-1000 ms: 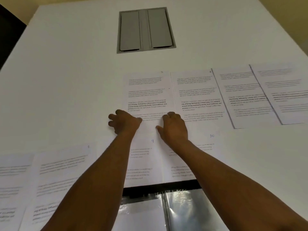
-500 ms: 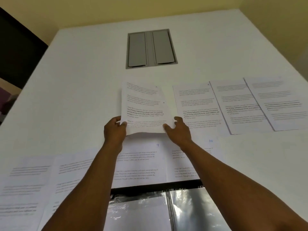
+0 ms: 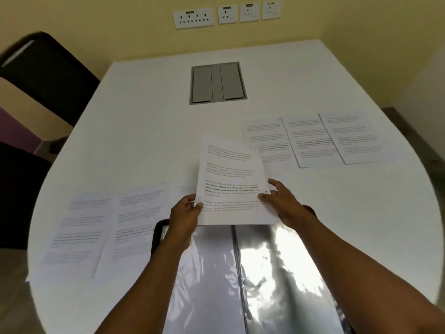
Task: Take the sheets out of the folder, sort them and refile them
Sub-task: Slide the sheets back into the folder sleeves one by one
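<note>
I hold a printed sheet (image 3: 231,179) lifted off the white table (image 3: 149,131), above the far edge of the open black folder (image 3: 240,273) with shiny plastic sleeves. My left hand (image 3: 184,213) pinches the sheet's lower left edge. My right hand (image 3: 280,201) touches its lower right edge with fingers spread and mostly straight. Three printed sheets (image 3: 313,141) lie in a row at the right. More sheets (image 3: 96,225) lie side by side at the left.
A grey cable hatch (image 3: 218,83) is set into the table's far middle. Black chairs (image 3: 41,75) stand at the left. Wall sockets (image 3: 226,14) are on the yellow wall behind. The table edge curves round at left and right.
The sheet was picked up from the table with both hands and brought back toward me over the folder. The view has tilted up, showing the wall and chairs.
</note>
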`<state>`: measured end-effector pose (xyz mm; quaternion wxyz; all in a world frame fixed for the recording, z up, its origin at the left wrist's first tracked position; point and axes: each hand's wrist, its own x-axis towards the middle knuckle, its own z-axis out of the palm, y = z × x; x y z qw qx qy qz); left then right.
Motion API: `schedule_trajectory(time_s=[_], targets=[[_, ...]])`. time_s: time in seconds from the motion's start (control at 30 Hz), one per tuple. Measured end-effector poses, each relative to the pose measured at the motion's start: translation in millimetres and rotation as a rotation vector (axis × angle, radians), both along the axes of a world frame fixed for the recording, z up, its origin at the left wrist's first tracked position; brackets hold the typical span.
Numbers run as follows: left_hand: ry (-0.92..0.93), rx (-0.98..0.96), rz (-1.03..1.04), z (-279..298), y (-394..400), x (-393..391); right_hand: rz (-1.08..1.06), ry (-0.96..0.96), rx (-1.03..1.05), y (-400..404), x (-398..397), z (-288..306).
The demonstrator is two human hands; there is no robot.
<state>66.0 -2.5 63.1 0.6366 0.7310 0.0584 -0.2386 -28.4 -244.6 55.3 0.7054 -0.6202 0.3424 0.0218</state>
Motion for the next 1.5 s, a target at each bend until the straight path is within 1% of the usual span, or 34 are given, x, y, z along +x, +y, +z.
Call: schedule_trajectory(time_s=[0.13, 0.2, 0.27, 0.4, 0.57, 0.67, 0.73, 0.8, 0.87, 0.97, 1.1, 1.33, 1.5], targets=[[0.046, -0.034, -0.106, -4, 6, -55, -0.138, 0.021, 0.115, -7, -53, -8], [0.062, -0.016, -0.178, -9, 8, -79, -0.149, -0.004, 0.116, -9, -77, -10], [0.083, 0.022, -0.232, -13, 8, -101, -0.163, -0.009, 0.045, -10, -99, -14], [0.134, 0.114, -0.287, -19, 1, -134, -0.128, 0.069, -0.226, -18, -136, -11], [0.142, 0.189, -0.266, -23, -17, -158, -0.165, 0.04, -0.331, -38, -166, 1], [0.058, 0.269, -0.268, -30, -27, -164, -0.198, 0.034, -0.345, -53, -177, 4], [-0.09, 0.417, -0.307, -37, -33, -166, -0.217, 0.032, -0.34, -63, -183, 5], [-0.25, 0.57, -0.399, -41, -39, -167, -0.227, 0.033, -0.328, -74, -188, 5], [-0.328, 0.669, -0.507, -45, -46, -165, -0.239, 0.039, -0.316, -82, -192, 3], [-0.343, 0.758, -0.591, -48, -57, -159, -0.264, 0.044, -0.29, -94, -195, 3], [-0.345, 0.804, -0.631, -51, -73, -150, -0.292, 0.044, -0.271, -108, -196, 4], [-0.436, 0.906, -0.752, -58, -99, -128, -0.393, 0.041, -0.215, -136, -191, 2], [-0.537, 0.955, -0.813, -67, -111, -112, -0.422, 0.03, -0.21, -148, -180, -3]])
